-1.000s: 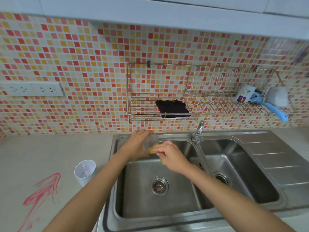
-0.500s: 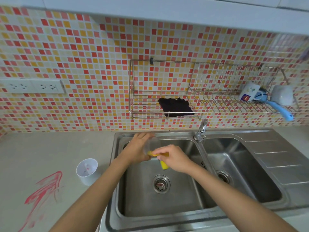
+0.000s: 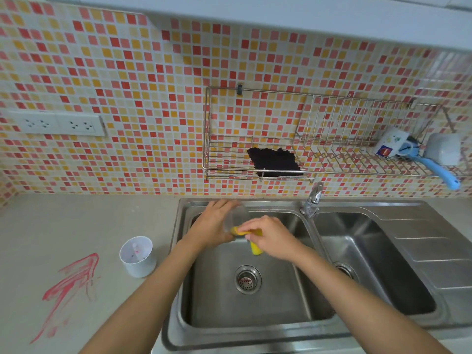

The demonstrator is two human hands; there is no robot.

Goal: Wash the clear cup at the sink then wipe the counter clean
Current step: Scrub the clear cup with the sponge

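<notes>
While the left hand [image 3: 213, 223] grips the clear cup [image 3: 236, 220] over the sink's [image 3: 304, 330] left basin, fingers wrapped round its wall, the right hand [image 3: 273, 237] has its fingers pinched on a yellow sponge [image 3: 251, 238] pressed against the cup's mouth. On the counter [image 3: 51, 226] left of the sink: white cup [image 3: 138, 256] upright, red smear [image 3: 69, 284] beside it. Dark cloth [image 3: 273, 162] lies in the wall rack [image 3: 332, 139]; the faucet [image 3: 313, 200] stands between the basins.

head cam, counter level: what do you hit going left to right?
Red smear on the beige counter → white plastic cup → left hand holding the clear cup → right hand with the yellow sponge → chrome tap → right sink basin.
</notes>
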